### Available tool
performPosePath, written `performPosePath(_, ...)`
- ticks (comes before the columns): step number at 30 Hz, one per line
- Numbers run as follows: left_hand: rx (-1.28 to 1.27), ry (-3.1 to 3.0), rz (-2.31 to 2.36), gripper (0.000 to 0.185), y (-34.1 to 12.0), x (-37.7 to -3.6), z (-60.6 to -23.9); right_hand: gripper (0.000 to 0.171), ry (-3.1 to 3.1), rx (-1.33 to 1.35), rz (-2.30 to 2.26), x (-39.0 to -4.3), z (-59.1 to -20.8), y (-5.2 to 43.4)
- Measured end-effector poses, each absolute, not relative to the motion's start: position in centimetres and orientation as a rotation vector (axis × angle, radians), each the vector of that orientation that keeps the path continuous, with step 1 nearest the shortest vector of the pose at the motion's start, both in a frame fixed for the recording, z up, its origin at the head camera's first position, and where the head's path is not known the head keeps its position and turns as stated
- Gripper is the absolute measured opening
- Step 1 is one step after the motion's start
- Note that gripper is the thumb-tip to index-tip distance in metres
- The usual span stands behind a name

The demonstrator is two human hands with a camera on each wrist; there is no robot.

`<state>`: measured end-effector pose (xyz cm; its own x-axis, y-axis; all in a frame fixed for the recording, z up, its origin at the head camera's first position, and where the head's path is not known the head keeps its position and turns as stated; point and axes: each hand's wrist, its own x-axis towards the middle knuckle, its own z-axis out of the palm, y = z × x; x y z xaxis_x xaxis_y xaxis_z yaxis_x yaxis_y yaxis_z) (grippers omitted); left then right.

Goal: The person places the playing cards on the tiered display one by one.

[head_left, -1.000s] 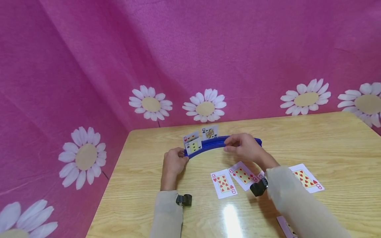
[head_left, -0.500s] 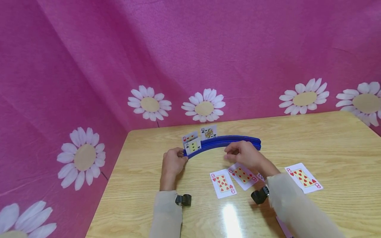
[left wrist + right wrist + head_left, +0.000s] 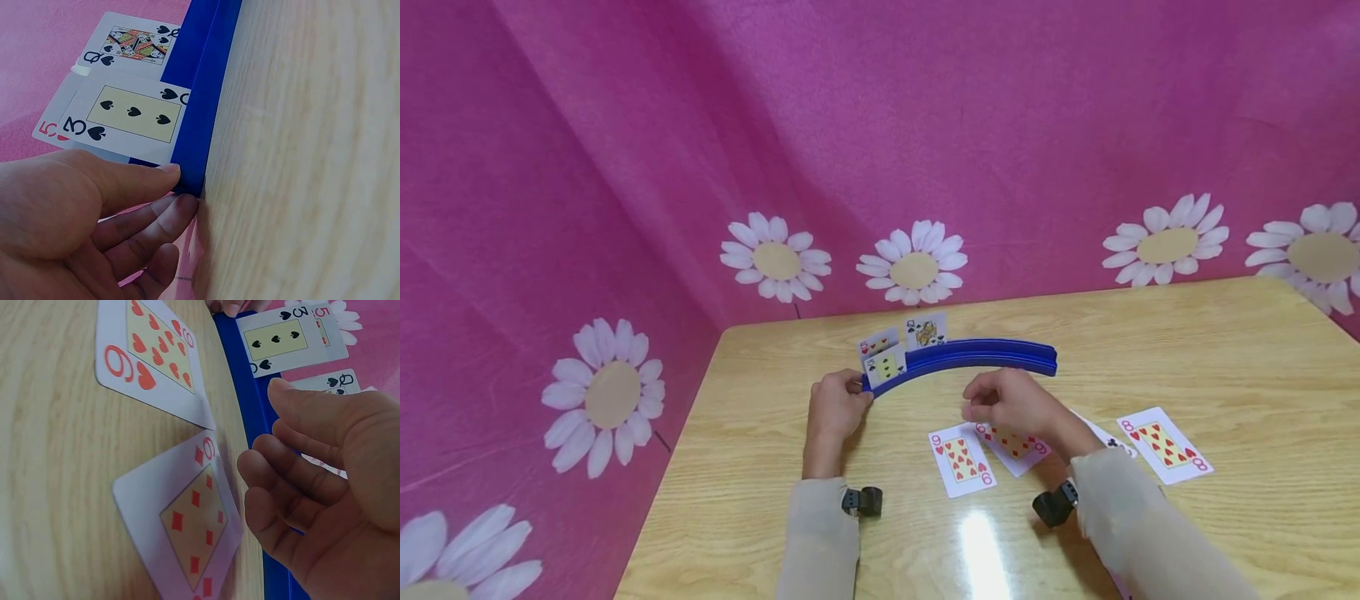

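I take the curved blue card rack (image 3: 970, 357) as my landmark, standing on the wooden desk (image 3: 1225, 350) toward its far side, in front of a pink backdrop printed with white daisies (image 3: 913, 262); in the rack's left end stand three cards, a three of spades (image 3: 887, 367) in front, a red five (image 3: 877, 342) behind it and a queen of spades (image 3: 927, 332) just to the right of those; the rest of the rack holds nothing I can see; on the desk in front of the rack, on my side, lie a nine of hearts (image 3: 962, 461) and, just to its right and slightly overlapped by my hand, a nine of diamonds (image 3: 1015, 444); further right of that a card with a black club mark (image 3: 1108, 440) peeks out past my sleeve, and beyond it an eight of hearts (image 3: 1163, 444) lies well apart from the rack; my left hand (image 3: 837, 408) sits at the rack's left tip, thumb and forefinger pinching the blue end, the other fingers curled beneath it against the desk edge of the rack, so that grip is closed on the rack; my right hand (image 3: 1011, 400) hangs between the rack and the nine of diamonds, just above the card, fingers loosely bent and together, palm turned toward the rack, holding nothing, so that grip is open; both forearms wear pale sleeves (image 3: 1138, 517) with small black cameras at the wrists.
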<state>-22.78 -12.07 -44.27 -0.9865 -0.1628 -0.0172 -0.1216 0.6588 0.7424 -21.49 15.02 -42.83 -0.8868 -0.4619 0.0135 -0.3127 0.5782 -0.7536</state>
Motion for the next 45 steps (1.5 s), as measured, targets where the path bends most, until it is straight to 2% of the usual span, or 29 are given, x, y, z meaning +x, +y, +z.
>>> performPosePath(14,0.233,-2.817,-1.247,0.027,-12.1,-22.7,-44.2,0.011,2.640,-0.709,-1.035,-20.7,-43.2,14.5)
performPosePath(27,0.215,-2.818,-1.238,0.027,-12.1,-22.7,-44.0,0.023,2.704,-0.652,-0.850,-20.2,-43.2,13.7)
performPosePath(45,0.217,-2.811,-1.248,0.026,-12.1,-22.7,-44.0,0.024,2.729,-0.638,-0.821,-20.1,-43.3,13.2)
